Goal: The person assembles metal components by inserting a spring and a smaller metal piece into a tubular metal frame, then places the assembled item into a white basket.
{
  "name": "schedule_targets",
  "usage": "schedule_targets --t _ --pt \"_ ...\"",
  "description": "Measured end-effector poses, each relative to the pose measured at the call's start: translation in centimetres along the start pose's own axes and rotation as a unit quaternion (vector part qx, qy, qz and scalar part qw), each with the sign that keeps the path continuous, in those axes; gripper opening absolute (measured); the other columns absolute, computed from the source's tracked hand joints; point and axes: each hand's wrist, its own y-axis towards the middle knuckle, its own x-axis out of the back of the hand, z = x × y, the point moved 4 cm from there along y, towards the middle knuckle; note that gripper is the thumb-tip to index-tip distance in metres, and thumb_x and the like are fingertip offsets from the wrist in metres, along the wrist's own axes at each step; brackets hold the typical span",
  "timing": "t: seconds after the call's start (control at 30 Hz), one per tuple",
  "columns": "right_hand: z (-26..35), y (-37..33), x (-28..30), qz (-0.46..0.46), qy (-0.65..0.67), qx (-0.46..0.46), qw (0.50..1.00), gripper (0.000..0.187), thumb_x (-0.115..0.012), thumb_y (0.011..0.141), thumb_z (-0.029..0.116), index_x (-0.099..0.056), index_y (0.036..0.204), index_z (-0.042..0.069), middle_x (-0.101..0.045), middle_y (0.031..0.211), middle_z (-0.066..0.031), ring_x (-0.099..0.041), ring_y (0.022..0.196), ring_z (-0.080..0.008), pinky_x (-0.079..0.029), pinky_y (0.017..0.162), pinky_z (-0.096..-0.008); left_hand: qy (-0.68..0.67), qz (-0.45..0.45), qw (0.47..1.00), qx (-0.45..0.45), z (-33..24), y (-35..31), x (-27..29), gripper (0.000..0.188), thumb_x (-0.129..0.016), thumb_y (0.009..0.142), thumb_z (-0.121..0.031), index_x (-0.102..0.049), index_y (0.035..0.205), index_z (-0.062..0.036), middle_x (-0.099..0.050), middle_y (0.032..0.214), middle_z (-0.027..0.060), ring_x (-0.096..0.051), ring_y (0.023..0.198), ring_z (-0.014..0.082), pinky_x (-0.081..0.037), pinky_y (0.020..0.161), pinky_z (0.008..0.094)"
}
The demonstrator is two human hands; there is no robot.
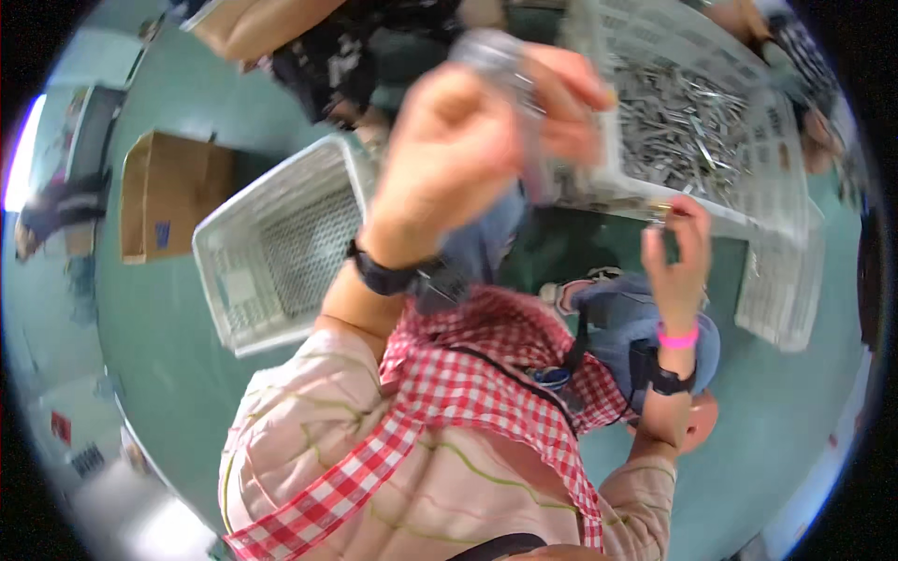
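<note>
My left hand [458,150] is raised high and smeared by motion, its fingers closed round a long silvery metal piece [486,51]; the blur hides its exact kind. Lower down on the right, my right hand [681,257] pinches a small silver-and-brass piece [659,215] between thumb and fingertips. That hand is just in front of a white plastic crate [781,140]. Inside the crate lies a heap of slim silvery metal parts [678,122]. The two hands are apart, and neither touches the heap.
To the left, a white perforated basket [220,290] stands on the green floor, with a cardboard box [178,187] beyond it. Another white crate [776,294] sits under the parts crate at right. Other people's arms and legs [327,56] are at the far side.
</note>
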Motion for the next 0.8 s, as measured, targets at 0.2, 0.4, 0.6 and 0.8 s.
schedule_targets --t 0.2,0.4,0.6,0.8 --pt "-2.8 -1.5 0.7 0.049 0.177 -0.117 0.976 0.022 -0.046 0.088 0.009 -0.051 0.107 0.0 -0.055 0.101 -0.0058 -0.051 0.083 -0.0099 -0.04 0.066 -0.0189 0.429 -0.315 0.831 0.161 -12.1 -10.5 12.3 0.035 -0.04 0.093 -0.029 -0.055 0.102 0.0016 -0.037 0.062 -0.0028 -0.029 0.053 0.006 -0.023 0.049 0.0205" --pt "-2.3 -0.8 -0.7 0.088 0.196 -0.104 0.971 0.02 -0.043 0.087 0.006 -0.051 0.104 -0.001 -0.054 0.099 -0.0065 -0.053 0.085 -0.0109 -0.041 0.069 -0.0204 0.658 -0.189 0.561 0.465 -10.7 -32.0 26.5 0.025 -0.05 0.086 -0.024 -0.062 0.1 -0.0061 -0.064 0.078 0.0107 -0.056 0.066 0.017 -0.045 0.064 0.032" --pt "-2.1 -1.0 -2.7 0.126 0.247 -0.134 0.951 0.016 -0.044 0.087 0.005 -0.05 0.101 0.0 -0.053 0.101 -0.007 -0.054 0.087 -0.0122 -0.042 0.077 -0.0237 0.569 0.017 0.5 0.653 -0.9 -41.0 30.2 0.025 -0.067 0.065 -0.023 -0.068 0.084 -0.0065 -0.065 0.072 0.0099 -0.063 0.066 0.0187 -0.049 0.061 0.0326" --pt "-1.8 -0.9 -2.8 0.14 0.241 -0.136 0.951 0.015 -0.044 0.087 0.006 -0.051 0.099 0.0 -0.053 0.101 -0.0067 -0.052 0.084 -0.0102 -0.041 0.071 -0.0213 0.485 0.014 0.54 0.687 5.1 -41.9 33.5 0.022 -0.067 0.061 -0.019 -0.066 0.076 -0.0028 -0.064 0.068 0.0094 -0.062 0.063 0.0187 -0.049 0.054 0.0347"
